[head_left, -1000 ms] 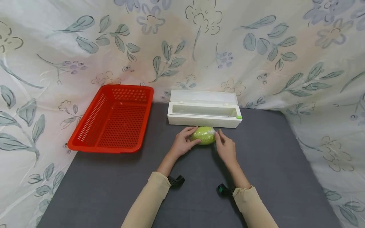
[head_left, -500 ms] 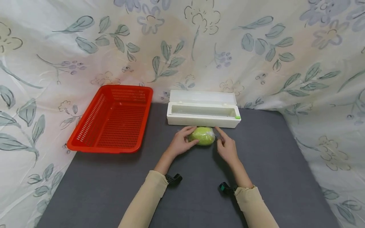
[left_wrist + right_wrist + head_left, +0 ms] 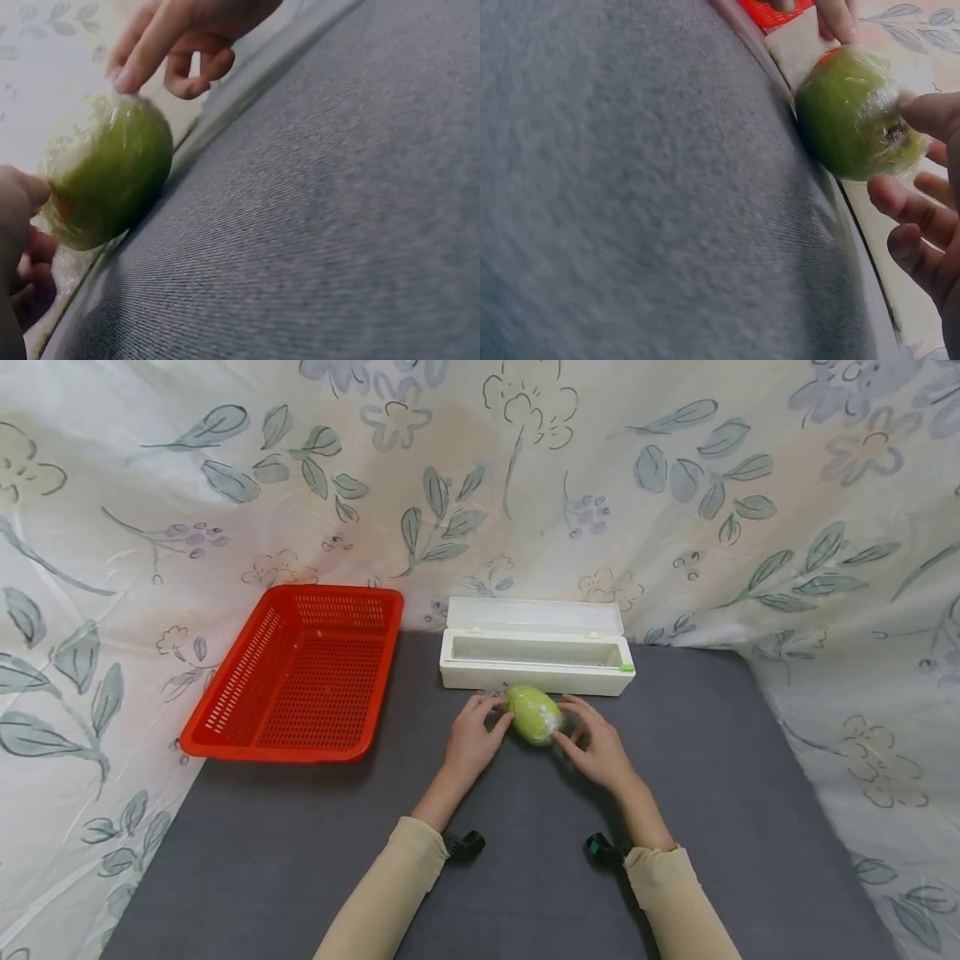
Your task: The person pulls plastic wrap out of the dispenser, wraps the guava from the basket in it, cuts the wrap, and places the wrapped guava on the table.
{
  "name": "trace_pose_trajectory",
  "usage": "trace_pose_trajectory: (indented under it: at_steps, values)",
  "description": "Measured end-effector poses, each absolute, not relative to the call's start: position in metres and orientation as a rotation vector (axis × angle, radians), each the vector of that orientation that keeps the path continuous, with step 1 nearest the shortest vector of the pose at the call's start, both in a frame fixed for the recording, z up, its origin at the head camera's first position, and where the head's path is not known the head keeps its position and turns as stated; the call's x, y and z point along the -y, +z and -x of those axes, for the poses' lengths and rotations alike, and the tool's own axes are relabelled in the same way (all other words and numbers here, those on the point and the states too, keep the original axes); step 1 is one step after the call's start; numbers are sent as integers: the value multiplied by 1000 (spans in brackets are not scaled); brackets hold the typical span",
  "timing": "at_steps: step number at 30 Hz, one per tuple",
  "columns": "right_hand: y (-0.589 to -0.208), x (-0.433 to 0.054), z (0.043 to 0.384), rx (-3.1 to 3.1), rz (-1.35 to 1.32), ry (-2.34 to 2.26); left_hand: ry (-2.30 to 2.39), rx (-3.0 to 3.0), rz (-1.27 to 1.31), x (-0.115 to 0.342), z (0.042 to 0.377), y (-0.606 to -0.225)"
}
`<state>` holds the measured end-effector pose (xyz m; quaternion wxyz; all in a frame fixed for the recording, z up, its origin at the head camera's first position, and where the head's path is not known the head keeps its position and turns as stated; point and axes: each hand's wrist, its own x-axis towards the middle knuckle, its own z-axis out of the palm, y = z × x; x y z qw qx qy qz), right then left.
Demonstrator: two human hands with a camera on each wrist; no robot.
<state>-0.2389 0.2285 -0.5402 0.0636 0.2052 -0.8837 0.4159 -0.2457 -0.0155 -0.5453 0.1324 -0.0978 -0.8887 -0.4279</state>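
Observation:
A green fruit [image 3: 531,714] wrapped in shiny clear film lies tilted on the dark grey tabletop, just in front of a white dispenser box. My left hand [image 3: 471,739] holds its left end between thumb and fingers. At the right end, my right hand [image 3: 602,752] has thumb and fingertips bent round the film. In the left wrist view the fruit [image 3: 112,172] sits between both hands, its film catching the light. Crinkled film and a dark spot show on the fruit [image 3: 847,120] beside the right fingers in the right wrist view.
The long white dispenser box [image 3: 536,681] stands at the back with its lid up and a small green piece at its right end. A red plastic basket [image 3: 270,753] is to the left. A floral sheet [image 3: 675,568] hangs behind the grey table [image 3: 525,893].
The fruit has turned so its right end now points toward the front. My right hand has come from the film at its end to gripping round that end; the left has shifted slightly.

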Motion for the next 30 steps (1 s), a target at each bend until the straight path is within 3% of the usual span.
trace_pose_trajectory:
  at_steps: [10, 21, 30]
  values:
    - [-543, -221, 240, 2741, -679, 1274, -1200, 2788, 469, 16, 234, -549]
    - [-551, -203, 213, 2543, -537, 1229, -1245, 2695, 733, 37, 229, -543]
    - [-553, -199, 213, 2527, -376, 1321, -1510, 2686, 470, 45, 235, -553]
